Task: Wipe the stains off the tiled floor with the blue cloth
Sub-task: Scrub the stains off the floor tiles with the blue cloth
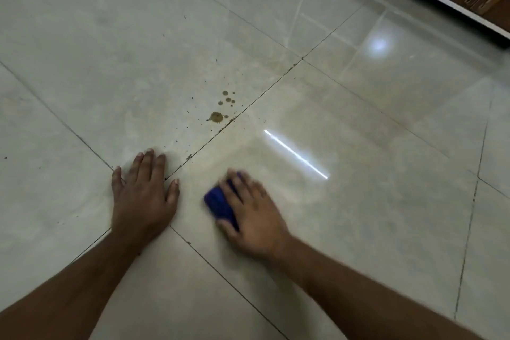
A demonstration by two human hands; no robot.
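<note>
Right hand [255, 218] presses a bunched, deep-blue cloth [219, 205] on tile.

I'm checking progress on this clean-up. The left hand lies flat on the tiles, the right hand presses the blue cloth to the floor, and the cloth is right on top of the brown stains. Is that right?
Not quite. The head view shows the blue cloth under the right hand well short of the brown stains, which lie uncovered farther ahead. The left hand does lie flat on the tiles.
</note>
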